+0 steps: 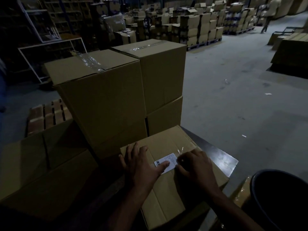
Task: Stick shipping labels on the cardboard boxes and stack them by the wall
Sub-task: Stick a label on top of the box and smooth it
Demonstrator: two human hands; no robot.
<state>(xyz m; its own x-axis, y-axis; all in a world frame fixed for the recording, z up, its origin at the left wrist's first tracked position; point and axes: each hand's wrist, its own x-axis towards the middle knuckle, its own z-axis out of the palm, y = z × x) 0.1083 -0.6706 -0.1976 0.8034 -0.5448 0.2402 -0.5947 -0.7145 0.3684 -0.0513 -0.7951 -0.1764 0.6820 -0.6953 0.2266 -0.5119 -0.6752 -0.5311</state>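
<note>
A brown cardboard box [168, 194] lies in front of me on a metal table [221, 161]. A white shipping label [170, 160] rests on its top. My left hand [141, 165] lies flat on the box, thumb pressing the label's left end. My right hand [195, 165] sits at the label's right edge, fingers curled on clear tape [180, 151] over it. Behind the box stand taped cardboard boxes: a tall one [103, 100] and a stack of two [163, 84].
A low box [43, 165] sits at my left, a wooden pallet [48, 114] behind it. A dark round bin [281, 199] is at lower right. Concrete floor [233, 97] stretches right. Stacked boxes on pallets [196, 29] fill the back; a person [271, 12] walks far right.
</note>
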